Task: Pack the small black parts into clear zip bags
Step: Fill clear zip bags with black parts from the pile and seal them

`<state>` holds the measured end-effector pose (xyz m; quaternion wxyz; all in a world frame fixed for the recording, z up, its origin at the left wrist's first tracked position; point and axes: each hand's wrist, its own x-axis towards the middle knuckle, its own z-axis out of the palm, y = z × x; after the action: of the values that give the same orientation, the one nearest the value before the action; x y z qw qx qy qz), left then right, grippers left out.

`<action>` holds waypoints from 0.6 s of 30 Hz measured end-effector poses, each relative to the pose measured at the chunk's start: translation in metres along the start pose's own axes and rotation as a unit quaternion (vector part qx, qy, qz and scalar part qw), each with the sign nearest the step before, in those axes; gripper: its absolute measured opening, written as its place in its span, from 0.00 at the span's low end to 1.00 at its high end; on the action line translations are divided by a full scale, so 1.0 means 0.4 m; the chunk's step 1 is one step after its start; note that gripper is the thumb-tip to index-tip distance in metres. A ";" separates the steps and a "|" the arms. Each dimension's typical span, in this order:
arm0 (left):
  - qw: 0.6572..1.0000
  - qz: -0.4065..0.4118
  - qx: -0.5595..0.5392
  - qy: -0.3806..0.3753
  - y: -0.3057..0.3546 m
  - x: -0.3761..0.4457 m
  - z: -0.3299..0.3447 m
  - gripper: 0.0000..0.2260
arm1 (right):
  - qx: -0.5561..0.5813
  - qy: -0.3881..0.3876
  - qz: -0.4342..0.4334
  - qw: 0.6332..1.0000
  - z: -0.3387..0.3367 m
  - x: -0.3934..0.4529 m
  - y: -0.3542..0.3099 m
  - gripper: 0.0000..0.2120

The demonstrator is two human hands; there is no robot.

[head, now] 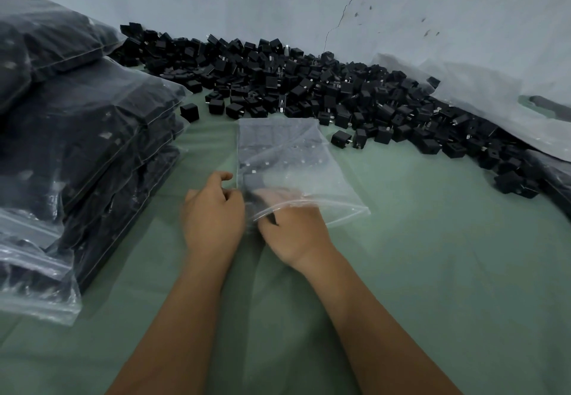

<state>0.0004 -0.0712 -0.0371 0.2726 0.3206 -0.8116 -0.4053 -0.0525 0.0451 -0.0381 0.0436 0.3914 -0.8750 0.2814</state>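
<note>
Right now the clear zip bag (279, 159) lies flat on the green cloth (432, 255), partly filled with small black parts, its mouth toward the person. The right hand (293, 231) reaches into the mouth, fingers blurred (whether they hold a part I cannot tell); the left hand (213, 212) pinches the bag's near left edge. If that thin, slippery film slides or buckles, the boxy, metal-pronged parts could snag and spill. The loose pile (309, 85) sits beyond, filled bags (77, 135) stacked left.
</note>
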 end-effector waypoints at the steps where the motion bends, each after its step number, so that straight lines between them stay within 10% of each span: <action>1: 1.000 0.001 -0.004 0.000 -0.002 0.002 0.000 0.16 | -0.004 -0.002 -0.004 1.000 0.004 0.012 -0.002 0.13; 14: 1.000 0.003 -0.005 0.019 -0.023 0.039 -0.008 0.16 | -0.052 -0.052 -0.046 0.996 0.004 0.021 -0.019 0.14; 18: 0.999 0.018 0.025 0.007 -0.028 0.037 -0.008 0.16 | -0.036 0.043 -0.099 0.994 -0.049 -0.044 -0.025 0.11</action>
<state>-0.0038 -0.0890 -0.0420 0.2773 0.3151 -0.8254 -0.3776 -0.0360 0.0616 -0.0222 0.1225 0.4618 -0.8388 0.2609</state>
